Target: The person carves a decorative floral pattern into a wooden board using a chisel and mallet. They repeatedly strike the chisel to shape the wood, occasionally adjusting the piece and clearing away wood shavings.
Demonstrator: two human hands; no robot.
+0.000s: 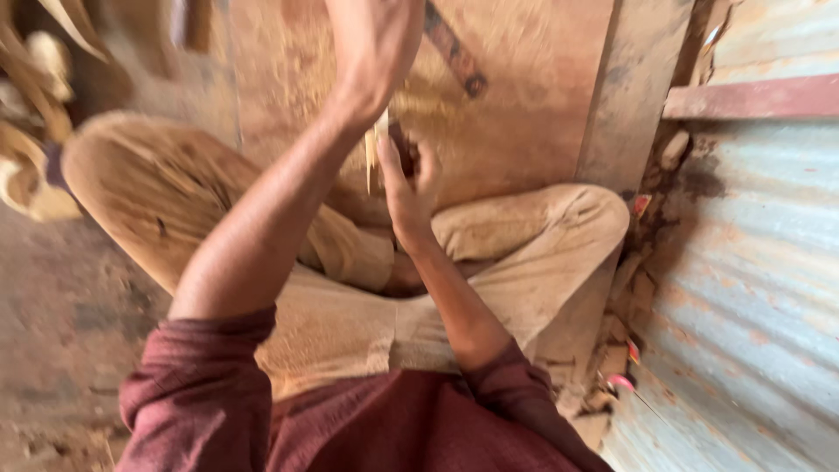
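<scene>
I sit cross-legged on the floor in dusty tan trousers (524, 236) and a maroon shirt. My right hand (409, 188) is over my lap, shut on a thin pale wood sliver (374, 149) that stands upright, with something dark behind it. My left hand (374, 39) is raised above it, blurred, its fingers cut off by the top edge. A dark reddish bar (454, 51) slants beside that hand; whether the hand holds it is unclear. Sawdust lies on the ground below.
A corrugated metal wall (752, 262) runs down the right side, with rubble and scraps (625, 350) along its foot. A wooden plank (631, 87) leans near it. Pale carved wood pieces (31, 175) lie at the far left on the dirt floor.
</scene>
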